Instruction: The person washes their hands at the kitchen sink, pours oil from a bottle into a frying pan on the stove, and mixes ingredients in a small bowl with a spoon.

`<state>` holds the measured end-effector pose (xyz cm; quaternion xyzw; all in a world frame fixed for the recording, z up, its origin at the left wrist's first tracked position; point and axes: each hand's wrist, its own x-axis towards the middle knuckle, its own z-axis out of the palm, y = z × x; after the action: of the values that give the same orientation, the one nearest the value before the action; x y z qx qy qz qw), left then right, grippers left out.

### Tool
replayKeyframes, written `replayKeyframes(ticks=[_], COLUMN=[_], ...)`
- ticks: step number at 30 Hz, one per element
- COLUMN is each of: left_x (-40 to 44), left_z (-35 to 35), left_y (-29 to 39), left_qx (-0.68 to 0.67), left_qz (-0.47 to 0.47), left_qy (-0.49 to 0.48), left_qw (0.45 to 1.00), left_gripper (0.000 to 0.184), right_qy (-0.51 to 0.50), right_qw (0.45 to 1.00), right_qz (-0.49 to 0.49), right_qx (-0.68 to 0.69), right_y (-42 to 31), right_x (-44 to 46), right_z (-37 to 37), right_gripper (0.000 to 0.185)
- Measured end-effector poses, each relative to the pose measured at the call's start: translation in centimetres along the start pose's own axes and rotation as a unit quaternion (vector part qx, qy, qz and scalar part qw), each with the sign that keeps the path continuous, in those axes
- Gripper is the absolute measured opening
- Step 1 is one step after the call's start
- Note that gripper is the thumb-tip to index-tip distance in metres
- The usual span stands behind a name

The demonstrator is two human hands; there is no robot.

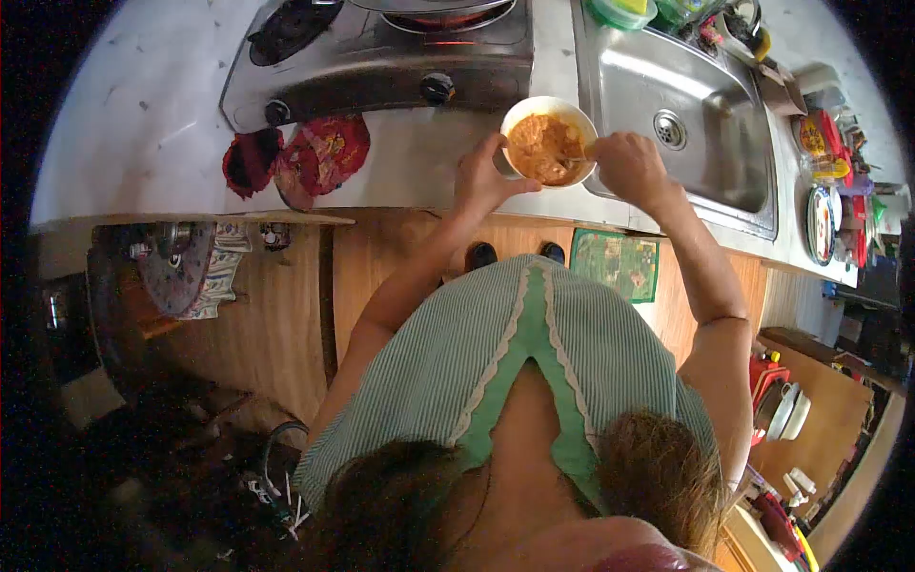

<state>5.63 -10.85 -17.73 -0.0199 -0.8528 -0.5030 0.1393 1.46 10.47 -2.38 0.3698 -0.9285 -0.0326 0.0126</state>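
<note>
Utensil [575, 159] in orange mixture [539, 143], tip indistinct

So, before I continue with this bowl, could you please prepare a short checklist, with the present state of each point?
1. Bowl steadied: ok. The left hand holds the side of the white bowl.
2. Utensil gripped: ok. The right hand holds a utensil that dips into the bowl.
3. Contents inside the rim: ok. The orange mixture lies within the bowl.
4. Bowl resting on the counter: cannot tell. From above, it could be slightly raised.
5. Mixture evenly blended: cannot tell. Its surface looks lumpy, and the bottom is hidden.
</note>
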Motion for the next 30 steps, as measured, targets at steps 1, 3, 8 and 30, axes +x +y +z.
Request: replayKeyframes(ticks=[1,3,8,30], left_x=[0.0,0.1,0.1,0.2], left_z=[-0.3,-0.7,-1.3,-1.3], left_y=[0.4,1.0,2.0,1.8], left_qx=[0.004,0.012,0.017,0.038], left_qz=[0.002,0.005,0.024,0.018], left_qy=[-0.001,-0.001,0.003,0.001], left_qw=[1.0,1.0,1.0,0.999], left_gripper=[0.071,0.071,0.072,0.072], right_qy=[0.036,0.051,-0.012,-0.027], right_qw=[0.999,0.997,0.996,0.992], right_qz=[0.012,0.052,0.091,0.113], right_qx=[0.018,0.03,0.014,0.047], right_y=[0.6,1.2,0.5,-0.8], right_x=[0.1,0.9,0.8,-1.5], right_z=[0.8,1.4,4.1,1.2], right_gripper=[0.015,0.016,0.021,0.022])
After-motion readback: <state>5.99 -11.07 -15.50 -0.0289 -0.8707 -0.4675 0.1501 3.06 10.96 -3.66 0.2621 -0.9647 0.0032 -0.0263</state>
